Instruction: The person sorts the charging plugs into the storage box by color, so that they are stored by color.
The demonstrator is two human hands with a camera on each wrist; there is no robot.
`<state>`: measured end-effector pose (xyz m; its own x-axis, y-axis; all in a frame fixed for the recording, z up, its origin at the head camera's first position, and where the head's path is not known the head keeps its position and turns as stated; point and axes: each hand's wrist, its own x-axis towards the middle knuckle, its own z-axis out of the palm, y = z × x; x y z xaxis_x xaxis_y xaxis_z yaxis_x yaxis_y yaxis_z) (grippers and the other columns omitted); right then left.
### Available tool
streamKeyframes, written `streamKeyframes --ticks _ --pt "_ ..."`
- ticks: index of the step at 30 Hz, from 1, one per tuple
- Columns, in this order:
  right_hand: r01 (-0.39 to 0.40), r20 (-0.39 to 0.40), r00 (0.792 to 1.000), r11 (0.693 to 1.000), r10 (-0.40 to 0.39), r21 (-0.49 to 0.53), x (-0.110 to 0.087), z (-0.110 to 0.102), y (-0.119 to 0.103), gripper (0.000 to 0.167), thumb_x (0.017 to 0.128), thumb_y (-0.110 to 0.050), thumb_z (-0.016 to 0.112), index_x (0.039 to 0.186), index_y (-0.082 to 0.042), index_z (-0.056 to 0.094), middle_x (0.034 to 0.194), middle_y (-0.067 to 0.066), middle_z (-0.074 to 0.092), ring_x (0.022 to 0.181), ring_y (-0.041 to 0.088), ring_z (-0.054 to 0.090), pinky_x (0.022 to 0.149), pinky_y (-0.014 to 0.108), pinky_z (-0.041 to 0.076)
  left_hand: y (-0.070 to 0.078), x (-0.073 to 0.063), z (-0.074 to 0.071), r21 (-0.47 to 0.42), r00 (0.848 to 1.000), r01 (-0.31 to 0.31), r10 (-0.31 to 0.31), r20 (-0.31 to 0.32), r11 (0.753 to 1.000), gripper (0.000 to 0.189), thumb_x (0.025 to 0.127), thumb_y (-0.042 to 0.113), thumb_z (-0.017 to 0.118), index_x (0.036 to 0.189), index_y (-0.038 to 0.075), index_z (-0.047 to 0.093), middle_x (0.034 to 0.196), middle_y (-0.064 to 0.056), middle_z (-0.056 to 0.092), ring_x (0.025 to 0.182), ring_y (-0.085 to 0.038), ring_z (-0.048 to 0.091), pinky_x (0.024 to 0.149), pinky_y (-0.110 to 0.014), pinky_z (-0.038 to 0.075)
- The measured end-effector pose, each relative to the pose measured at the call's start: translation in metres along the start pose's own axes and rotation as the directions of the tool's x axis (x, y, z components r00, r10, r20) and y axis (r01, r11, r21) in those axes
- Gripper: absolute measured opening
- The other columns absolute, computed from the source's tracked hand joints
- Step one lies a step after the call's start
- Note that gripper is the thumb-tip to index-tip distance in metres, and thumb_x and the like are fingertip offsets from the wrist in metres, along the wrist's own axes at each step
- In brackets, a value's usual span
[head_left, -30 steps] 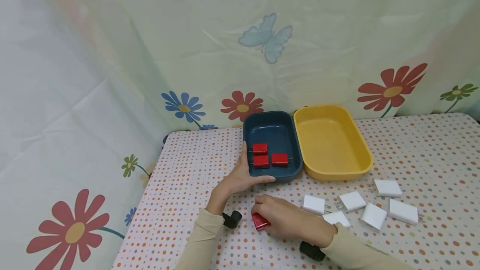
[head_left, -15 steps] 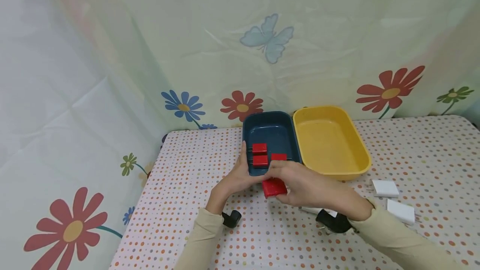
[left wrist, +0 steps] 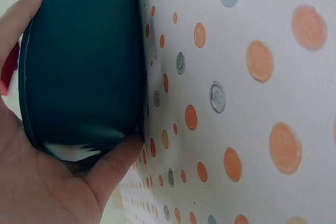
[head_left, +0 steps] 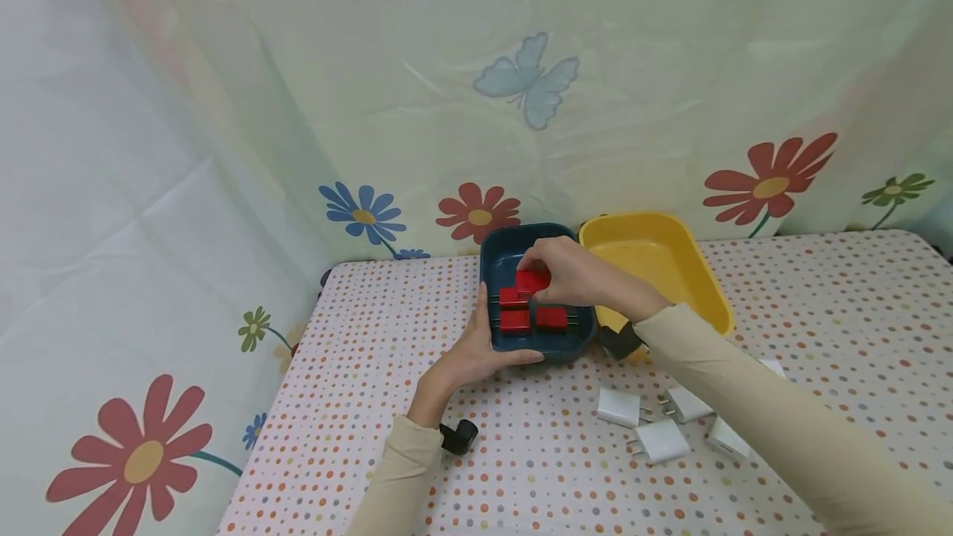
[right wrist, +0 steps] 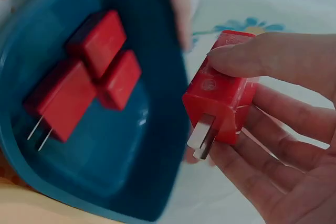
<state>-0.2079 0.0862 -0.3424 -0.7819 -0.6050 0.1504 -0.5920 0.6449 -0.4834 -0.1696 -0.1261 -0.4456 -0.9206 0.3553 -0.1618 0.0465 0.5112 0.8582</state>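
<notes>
Over the blue tray, braced by the wide-spread left hand, the right hand pinches a red wall charger; a slip could jostle the nearer chargers.

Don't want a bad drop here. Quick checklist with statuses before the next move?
1. Grip on the red power adapter: ok, pinched in the right hand.
2. Held adapter above the blue tray: ok, per the head view.
3. Gap between it and what lies beneath: cannot tell.
4. Tray steadied: ok, it seems; the left hand touches its near left corner.
5. Tray contents: ok, three red adapters lie in it, no white one in sight.
6. White adapters outside: ok, the visible ones lie on the dotted tablecloth.
</notes>
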Motion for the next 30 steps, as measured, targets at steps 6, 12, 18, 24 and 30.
streamKeyframes --ticks 6,12,18,24,30 --pt "-0.094 0.043 0.994 0.995 0.096 -0.031 0.019 0.018 0.027 0.036 0.083 0.002 0.085 0.115 0.009 0.071 0.102 0.018 0.071 0.09 0.029 0.063 0.081 0.037 0.061 -0.004 -0.003 0.001 0.007 0.999 0.032 -0.032 -0.003 0.999 0.133 0.087 0.048 0.084 0.166 0.023 -0.019 0.175 -0.008 0.004 0.159 -0.033 0.011 0.122 -0.062 0.027" --pt "-0.177 0.07 0.981 0.983 0.181 -0.055 0.031 0.024 0.042 0.036 0.083 0.003 0.084 0.115 0.009 0.07 0.099 0.018 0.07 0.088 0.029 0.062 0.08 0.037 0.061 -0.004 -0.001 0.001 0.013 0.999 0.032 -0.032 -0.014 0.999 0.132 0.087 0.046 0.084 0.166 0.023 -0.019 0.175 -0.008 0.005 0.159 -0.033 0.011 0.122 -0.061 0.027" --pt "-0.23 0.132 0.962 0.969 0.241 -0.09 0.037 0.029 0.049 0.035 0.086 0.0 0.082 0.117 0.009 0.069 0.097 0.017 0.068 0.088 0.028 0.061 0.079 0.037 0.06 -0.003 0.0 0.001 0.016 0.999 0.03 -0.03 -0.015 0.999 0.132 0.087 0.044 0.084 0.166 0.023 -0.02 0.175 -0.008 0.006 0.158 -0.033 0.013 0.122 -0.061 0.029" --pt "-0.26 0.178 0.946 0.961 0.272 -0.093 0.041 0.032 0.051 0.031 0.085 0.001 0.081 0.113 0.007 0.07 0.093 0.014 0.067 0.083 0.027 0.06 0.076 0.035 0.059 -0.002 0.0 0.002 0.014 1.0 0.02 -0.02 -0.014 1.0 0.132 0.087 0.044 0.085 0.166 0.023 -0.02 0.175 -0.008 0.006 0.159 -0.033 0.012 0.122 -0.06 0.028" --pt "-0.273 0.194 0.938 0.957 0.287 -0.098 0.048 0.031 0.047 0.03 0.084 0.002 0.082 0.112 0.006 0.069 0.09 0.013 0.066 0.082 0.026 0.06 0.074 0.034 0.059 -0.001 0.0 0.001 0.019 0.999 0.032 -0.032 -0.013 0.999 0.131 0.088 0.044 0.084 0.166 0.023 -0.019 0.175 -0.008 0.005 0.159 -0.034 0.012 0.122 -0.06 0.028"
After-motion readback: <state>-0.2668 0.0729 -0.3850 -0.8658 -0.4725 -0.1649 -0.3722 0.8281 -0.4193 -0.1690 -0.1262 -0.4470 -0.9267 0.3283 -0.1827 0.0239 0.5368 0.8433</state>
